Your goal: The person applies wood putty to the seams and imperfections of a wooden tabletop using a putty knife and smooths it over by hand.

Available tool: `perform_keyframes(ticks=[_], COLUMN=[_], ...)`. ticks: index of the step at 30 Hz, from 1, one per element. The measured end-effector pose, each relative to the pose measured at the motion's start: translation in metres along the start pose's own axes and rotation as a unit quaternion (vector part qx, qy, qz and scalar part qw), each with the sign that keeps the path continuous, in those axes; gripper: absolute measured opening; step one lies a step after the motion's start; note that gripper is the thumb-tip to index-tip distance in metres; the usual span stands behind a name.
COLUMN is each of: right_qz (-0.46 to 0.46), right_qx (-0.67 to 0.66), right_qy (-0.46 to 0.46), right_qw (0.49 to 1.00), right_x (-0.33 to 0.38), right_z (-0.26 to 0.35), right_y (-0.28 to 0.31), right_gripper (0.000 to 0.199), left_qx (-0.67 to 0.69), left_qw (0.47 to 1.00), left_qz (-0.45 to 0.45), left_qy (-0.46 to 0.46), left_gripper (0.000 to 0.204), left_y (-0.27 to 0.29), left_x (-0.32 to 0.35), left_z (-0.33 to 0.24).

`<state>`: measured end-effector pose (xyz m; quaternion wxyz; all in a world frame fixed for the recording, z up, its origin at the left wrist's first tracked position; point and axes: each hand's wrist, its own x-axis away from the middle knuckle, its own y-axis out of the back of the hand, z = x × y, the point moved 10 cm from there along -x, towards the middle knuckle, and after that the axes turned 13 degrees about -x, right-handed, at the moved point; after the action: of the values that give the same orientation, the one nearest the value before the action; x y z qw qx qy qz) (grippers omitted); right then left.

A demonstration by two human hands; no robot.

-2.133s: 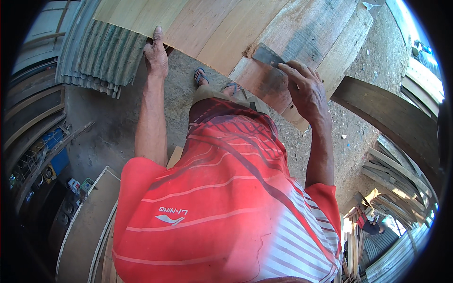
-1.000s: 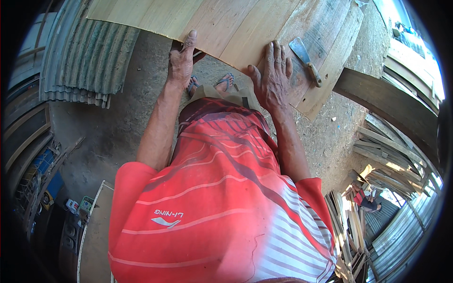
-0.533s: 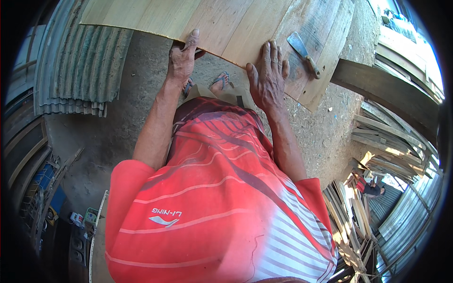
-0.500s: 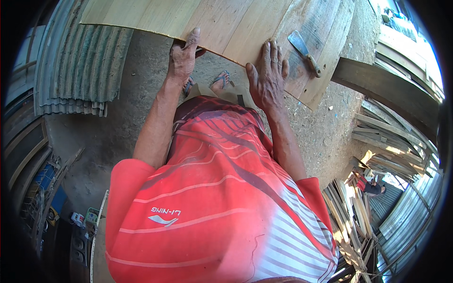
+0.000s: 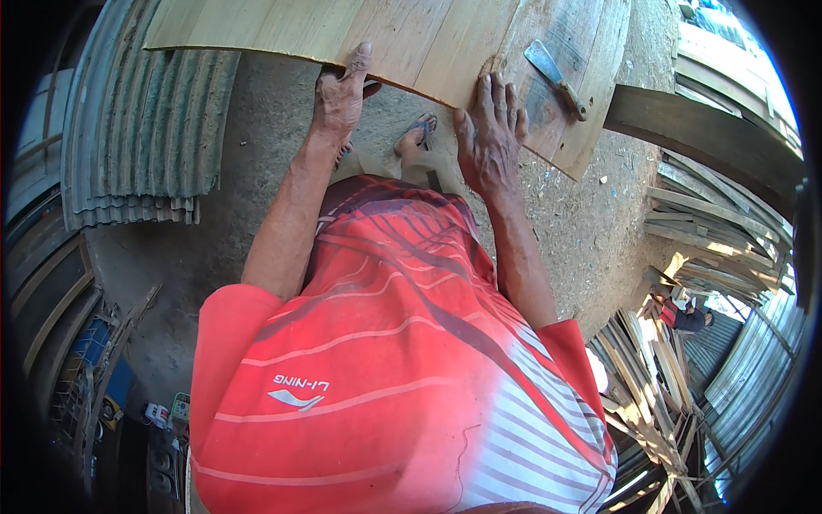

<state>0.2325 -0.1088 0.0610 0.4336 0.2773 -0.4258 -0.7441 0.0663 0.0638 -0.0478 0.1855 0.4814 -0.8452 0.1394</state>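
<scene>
- A wooden panel (image 5: pixel 411 34) of joined planks lies across the top of the view, near edge toward the person.
- Left hand (image 5: pixel 340 96) clamps that near edge, thumb on top.
- Right hand (image 5: pixel 490 137) presses flat on it, fingers spread.
- A metal scraper (image 5: pixel 556 79) rests near the panel's right end.
- Corrugated sheets (image 5: pixel 145 128) are stacked on the ground, left.

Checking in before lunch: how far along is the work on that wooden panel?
Done: the flat-bladed tool lies set down on the wooden panel, near its right end. In hand: the left hand grips the panel's near edge and the right hand presses flat on top. What is left cannot be judged from this view.
</scene>
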Motion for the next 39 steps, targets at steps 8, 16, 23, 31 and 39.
perform_keyframes(ticks=[8,16,23,31,39], right_qz=[-0.018,-0.033,0.027,0.03,0.025], right_qx=[0.017,0.01,0.033,-0.009,-0.01], right_qy=[0.007,0.063,0.049,0.036,0.029], right_qw=[1.0,0.997,0.998,0.999,0.999], right_x=[0.005,-0.042,0.002,0.018,0.023], right_z=[-0.002,-0.009,-0.002,-0.001,0.004], right_y=[0.002,0.016,0.006,0.0,-0.001], right_gripper=[0.066,0.061,0.068,0.069,0.068], left_qx=[0.0,-0.001,-0.034,-0.022,0.076], left_qw=[0.999,0.998,0.997,0.996,0.989], left_qz=[-0.017,-0.015,-0.038,-0.043,0.073], left_qy=[-0.027,-0.057,-0.066,-0.079,0.106], left_gripper=[0.065,0.06,0.058,0.06,0.064], left_y=[0.002,-0.001,0.005,0.004,-0.029], left_x=[0.004,0.005,0.002,0.003,0.044], left_z=[0.002,-0.011,0.0,-0.007,0.027])
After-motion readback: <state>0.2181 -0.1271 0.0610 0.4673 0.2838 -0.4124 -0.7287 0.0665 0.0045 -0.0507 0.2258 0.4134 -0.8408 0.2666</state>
